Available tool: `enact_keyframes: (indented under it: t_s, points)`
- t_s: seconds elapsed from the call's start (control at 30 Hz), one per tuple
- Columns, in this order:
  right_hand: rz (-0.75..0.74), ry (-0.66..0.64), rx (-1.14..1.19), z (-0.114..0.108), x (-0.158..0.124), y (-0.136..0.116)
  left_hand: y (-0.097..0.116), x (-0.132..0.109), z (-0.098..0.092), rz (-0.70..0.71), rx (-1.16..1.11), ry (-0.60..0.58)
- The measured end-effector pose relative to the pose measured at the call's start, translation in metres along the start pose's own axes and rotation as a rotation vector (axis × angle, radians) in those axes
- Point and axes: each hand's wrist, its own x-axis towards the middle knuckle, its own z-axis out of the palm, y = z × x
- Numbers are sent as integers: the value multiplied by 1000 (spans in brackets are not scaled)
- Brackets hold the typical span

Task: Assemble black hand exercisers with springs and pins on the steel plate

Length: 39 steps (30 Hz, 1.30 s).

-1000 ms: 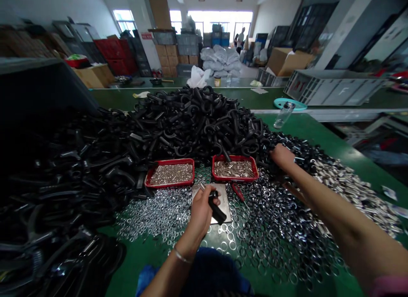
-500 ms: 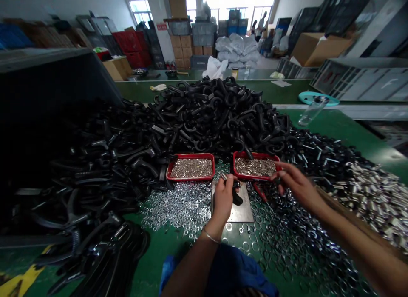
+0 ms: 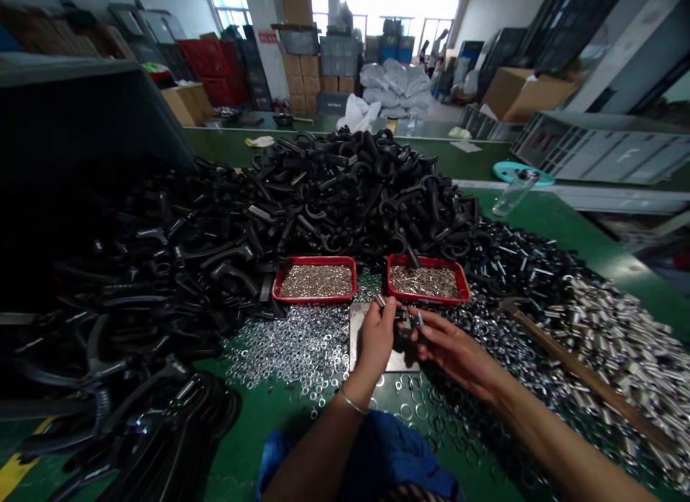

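My left hand (image 3: 377, 336) is closed around a black clamp-like part (image 3: 399, 338) with a silvery metal end poking out above the thumb. It hovers over a flat metal plate (image 3: 356, 344). My right hand (image 3: 453, 347) has come up against the right side of this part, its fingertips pinching a small dark piece with a silvery shank (image 3: 420, 318); its exact kind is too small to tell. Behind the hands stand two red trays, the left tray (image 3: 315, 299) holding tiny metal pieces and the right tray (image 3: 428, 298) small metal pins.
Black curved parts (image 3: 345, 193) form a large heap behind the trays and leftward. Small washers (image 3: 291, 347) lie left of the plate, larger rings (image 3: 415, 401) in front. A hammer (image 3: 571, 362) rests at right beside metal sleeves (image 3: 619, 336). A glass bottle (image 3: 514, 193) stands farther back.
My right hand has moved from the right tray's edge leftward and down to the part in my left hand. The hammer, hidden behind my forearm before, now shows. The view has shifted slightly.
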Motion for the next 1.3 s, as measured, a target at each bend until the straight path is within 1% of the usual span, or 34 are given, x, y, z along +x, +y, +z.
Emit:
enact_keyframes:
  t_s: [0.17,0.27,0.37,0.47,0.57,0.7,0.73,0.83,0.87,0.9,0.93,1.0,1.07,1.13,1.2,1.23,1.3]
  points:
    - [-203,141,-625,-16,5,-15,3,-1,2,-19,-69,-22]
    - [-319,118,-900,-18,8,-25,6,-3,2,8,-65,-23]
    - [-415,77,-1077,-14,9,-32,6,-4,1,58,-5,-52]
    - [-515,50,-1166,-9,10,-34,5,-6,2,89,48,-69]
    - [-578,35,-1194,-7,9,-32,7,-5,2,66,53,-56]
    - [-581,119,-1189,-12,7,-28,14,-4,-1,-4,-3,-63]
    - [-609,105,-1203,-14,7,-27,16,-5,-2,-18,-5,-71]
    - [-732,-47,-1240,-20,8,-24,21,-7,-3,-21,15,-104]
    - [-739,-75,-1228,-21,9,-23,22,-8,-3,-11,20,-115]
    - [-711,-71,-1194,-21,10,-21,22,-9,-3,5,27,-118]
    - [-651,-46,-1131,-20,11,-19,22,-9,-3,26,39,-113]
    - [-448,-28,-932,-15,13,-13,21,-9,-2,77,89,-91]
    - [-267,-49,-760,-7,15,-8,20,-7,-4,131,165,-64]
    - [-216,-41,-712,0,15,-3,20,-5,-7,179,215,-45]
    - [-177,-50,-664,5,16,-1,21,-2,-12,226,225,-64]
    - [-108,-93,-589,6,16,0,22,-1,-13,246,223,-94]
    - [101,-240,-399,7,18,1,23,1,-16,271,225,-173]
